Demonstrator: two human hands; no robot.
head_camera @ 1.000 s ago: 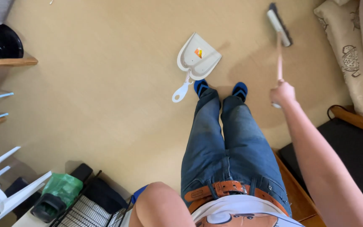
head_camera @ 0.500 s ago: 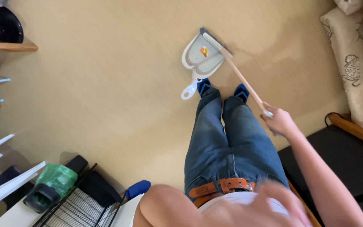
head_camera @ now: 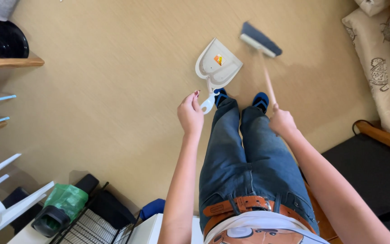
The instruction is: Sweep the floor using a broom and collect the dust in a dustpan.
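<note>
Right hand [head_camera: 281,122] gripping broom [head_camera: 261,39] handle, broom now swung right off dustpan [head_camera: 217,65]; left hand [head_camera: 190,113] newly raised, loosely curled, holding nothing.

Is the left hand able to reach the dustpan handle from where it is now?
Probably yes. The left hand hangs open above the white dustpan, just beside its handle, and nothing lies between them. The right hand holds the broom off to the other side.

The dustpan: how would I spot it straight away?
Look at the tan floor, just ahead of the person's blue shoes. The dustpan lies there, white, with an orange sticker, left of the broom and beyond the left hand.
</note>
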